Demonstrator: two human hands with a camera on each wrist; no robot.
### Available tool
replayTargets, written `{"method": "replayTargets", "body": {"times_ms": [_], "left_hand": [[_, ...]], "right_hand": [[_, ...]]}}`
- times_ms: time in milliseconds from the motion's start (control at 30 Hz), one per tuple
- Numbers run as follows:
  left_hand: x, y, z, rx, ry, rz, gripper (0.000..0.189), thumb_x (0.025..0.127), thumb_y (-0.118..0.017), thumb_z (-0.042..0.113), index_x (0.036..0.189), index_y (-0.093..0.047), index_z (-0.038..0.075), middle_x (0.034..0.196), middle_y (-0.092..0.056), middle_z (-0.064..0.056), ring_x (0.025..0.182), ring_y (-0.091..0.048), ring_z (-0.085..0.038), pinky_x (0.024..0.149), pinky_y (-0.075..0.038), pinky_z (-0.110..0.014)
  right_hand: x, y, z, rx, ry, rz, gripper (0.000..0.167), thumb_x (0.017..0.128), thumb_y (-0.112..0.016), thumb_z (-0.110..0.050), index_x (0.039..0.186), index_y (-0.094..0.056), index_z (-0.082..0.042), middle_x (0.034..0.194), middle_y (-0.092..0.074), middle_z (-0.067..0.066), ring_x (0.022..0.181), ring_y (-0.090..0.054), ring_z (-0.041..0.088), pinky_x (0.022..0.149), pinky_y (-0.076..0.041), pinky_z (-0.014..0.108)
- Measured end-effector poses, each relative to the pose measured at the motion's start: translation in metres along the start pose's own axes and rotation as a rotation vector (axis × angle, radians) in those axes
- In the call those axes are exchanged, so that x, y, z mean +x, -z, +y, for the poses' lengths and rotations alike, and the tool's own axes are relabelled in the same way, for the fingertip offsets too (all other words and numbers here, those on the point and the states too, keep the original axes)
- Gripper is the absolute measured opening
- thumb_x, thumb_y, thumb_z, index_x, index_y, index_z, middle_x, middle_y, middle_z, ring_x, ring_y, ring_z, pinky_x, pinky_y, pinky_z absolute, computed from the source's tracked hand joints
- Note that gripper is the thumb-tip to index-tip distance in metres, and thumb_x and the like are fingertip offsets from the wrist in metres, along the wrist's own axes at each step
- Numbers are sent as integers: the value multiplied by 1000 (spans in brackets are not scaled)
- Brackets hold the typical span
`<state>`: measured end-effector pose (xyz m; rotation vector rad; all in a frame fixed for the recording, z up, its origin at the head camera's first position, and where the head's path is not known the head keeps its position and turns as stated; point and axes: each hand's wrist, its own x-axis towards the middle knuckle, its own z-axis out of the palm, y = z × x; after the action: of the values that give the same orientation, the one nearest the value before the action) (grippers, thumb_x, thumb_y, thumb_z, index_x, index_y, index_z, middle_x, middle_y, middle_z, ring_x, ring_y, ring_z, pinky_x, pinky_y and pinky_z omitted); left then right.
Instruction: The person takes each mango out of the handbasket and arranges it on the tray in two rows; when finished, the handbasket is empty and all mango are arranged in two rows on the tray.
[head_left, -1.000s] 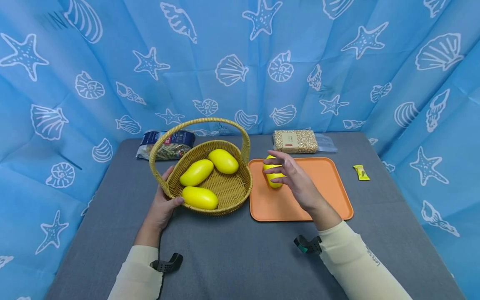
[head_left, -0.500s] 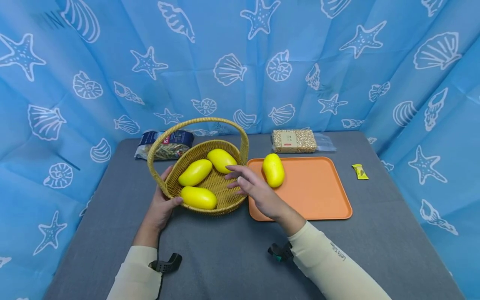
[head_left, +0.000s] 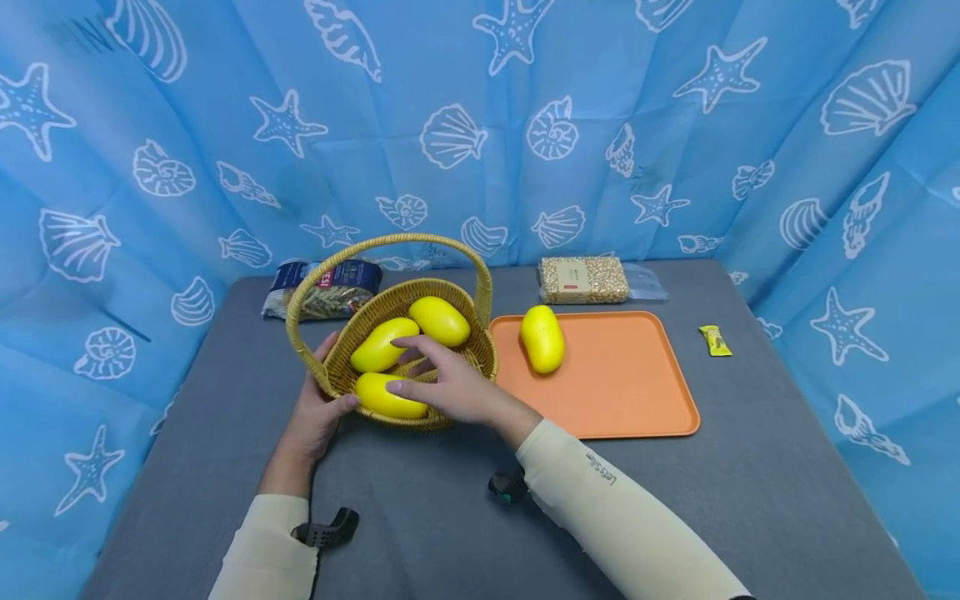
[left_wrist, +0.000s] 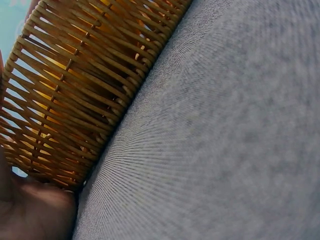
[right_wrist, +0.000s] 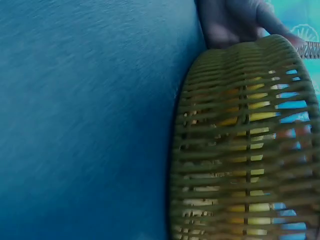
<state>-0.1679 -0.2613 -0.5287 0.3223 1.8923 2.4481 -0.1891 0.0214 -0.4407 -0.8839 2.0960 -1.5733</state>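
A wicker basket (head_left: 486, 333) with a tall arched handle stands left of centre, holding three yellow mangoes; its woven side fills much of both wrist views. My left hand (head_left: 318, 417) grips the basket's left rim, thumb over the edge. Over the basket reaches my right hand (head_left: 457, 387), its fingers spread and parted from the thumb. In the head view its fingertips overlap the left mango (head_left: 375, 348) and its thumb overlaps the front mango (head_left: 378, 397). The back mango (head_left: 441, 322) lies beyond the hand. Another mango (head_left: 543, 340) rests on an orange tray (head_left: 622, 375).
Behind the basket lies a bag of pasta (head_left: 330, 289). A clear pack of pale grains (head_left: 583, 279) lies behind the tray, and a small yellow wrapped packet (head_left: 715, 341) to its right. A blue seashell-print curtain (head_left: 480, 125) borders the grey table (head_left: 420, 533).
My right hand has moved left, from over the mango on the tray to over the mangoes in the basket. That mango stays on the tray. My left hand keeps its grip on the basket.
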Motion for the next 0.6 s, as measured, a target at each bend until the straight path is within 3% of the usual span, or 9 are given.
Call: {"method": "replayTargets", "body": {"times_ms": [267, 433, 600], "left_hand": [[-1, 2, 0, 5, -13, -22, 92, 104, -69, -5, 176, -17, 21, 175, -23, -16, 148, -40, -29, 110, -49, -32], [-3, 0, 0, 6, -22, -23, 91, 106, -66, -7, 176, -14, 17, 176, -21, -17, 148, -40, -29, 110, -47, -30], [-3, -1, 2, -7, -17, -25, 91, 105, -64, -9, 176, -14, 17, 176, -21, -16, 148, -38, -28, 112, -46, -31]], "right_hand": [[16, -8, 5, -347, -86, -90, 63, 107, -72, -43, 158, -56, -10, 151, -60, 7, 133, -57, 18, 112, -46, 40], [21, -9, 5, -394, -109, -154, 57, 108, -72, -42, 153, -61, -10, 143, -65, 1, 121, -59, 13, 107, -46, 36], [24, -11, 6, -395, -132, -171, 46, 107, -73, -41, 142, -64, -11, 122, -67, -5, 102, -60, 13, 90, -48, 33]]}}
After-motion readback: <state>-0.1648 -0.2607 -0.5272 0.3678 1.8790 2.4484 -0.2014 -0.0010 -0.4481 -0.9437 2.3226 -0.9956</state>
